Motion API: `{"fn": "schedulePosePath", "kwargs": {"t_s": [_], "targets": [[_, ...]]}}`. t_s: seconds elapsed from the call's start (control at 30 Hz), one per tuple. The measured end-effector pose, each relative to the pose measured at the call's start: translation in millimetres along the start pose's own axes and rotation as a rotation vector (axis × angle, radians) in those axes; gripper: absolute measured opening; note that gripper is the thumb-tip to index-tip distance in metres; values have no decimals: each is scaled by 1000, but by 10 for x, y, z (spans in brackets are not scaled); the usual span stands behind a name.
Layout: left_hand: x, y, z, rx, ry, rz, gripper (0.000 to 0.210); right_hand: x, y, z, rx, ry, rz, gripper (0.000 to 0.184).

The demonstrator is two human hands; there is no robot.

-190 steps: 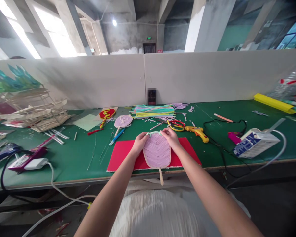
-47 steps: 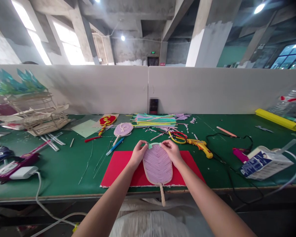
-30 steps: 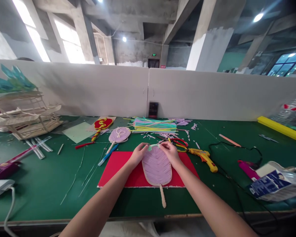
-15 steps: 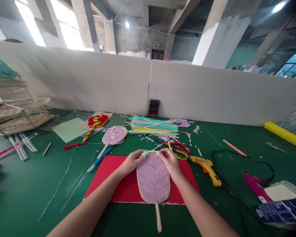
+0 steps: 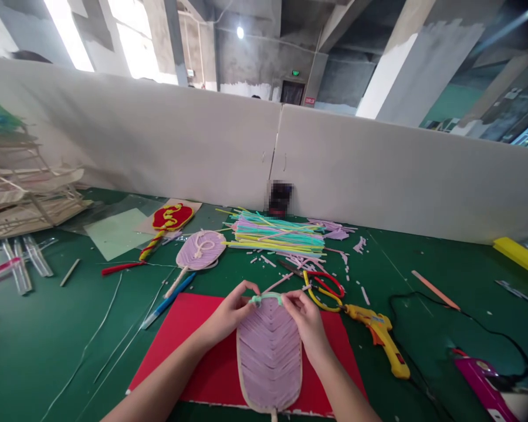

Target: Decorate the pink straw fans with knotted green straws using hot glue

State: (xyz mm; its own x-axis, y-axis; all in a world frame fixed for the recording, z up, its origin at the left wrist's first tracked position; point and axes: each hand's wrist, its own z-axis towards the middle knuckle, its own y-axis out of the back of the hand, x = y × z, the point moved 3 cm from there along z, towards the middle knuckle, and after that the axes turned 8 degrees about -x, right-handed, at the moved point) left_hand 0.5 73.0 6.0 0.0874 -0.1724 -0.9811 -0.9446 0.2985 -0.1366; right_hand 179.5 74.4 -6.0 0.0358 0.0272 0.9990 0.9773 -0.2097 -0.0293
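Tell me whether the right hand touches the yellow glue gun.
Apart. The head view shows red board and green tabletop between right hand and glue gun.

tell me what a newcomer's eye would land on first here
Probably the lilac leaf-shaped fan at the centre, over a bright red board, with the left hand and right hand at the mint-green strip along its top edge. Next, the bundle of pastel strips farther back on the green table, and the yellow glue gun to the right of the board.
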Motion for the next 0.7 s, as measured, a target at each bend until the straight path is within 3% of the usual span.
{"fn": "schedulePosePath", "kwargs": {"t_s": [0.1, 0.23, 0.4, 0.7], "targets": [[-26, -1, -17, -16, -6, -3, 37, 12, -28, -12, 16, -11, -4, 31], [-10, 13, -10, -124, 16, 72, 41, 15, -46, -26, 35, 0, -44, 32], [-19, -5, -8, -100, 81, 29, 48, -3, -14, -23, 20, 9, -26, 29], [7, -29, 56, -104, 61, 119, 51, -54, -42, -11, 4, -8, -27, 29]]}}
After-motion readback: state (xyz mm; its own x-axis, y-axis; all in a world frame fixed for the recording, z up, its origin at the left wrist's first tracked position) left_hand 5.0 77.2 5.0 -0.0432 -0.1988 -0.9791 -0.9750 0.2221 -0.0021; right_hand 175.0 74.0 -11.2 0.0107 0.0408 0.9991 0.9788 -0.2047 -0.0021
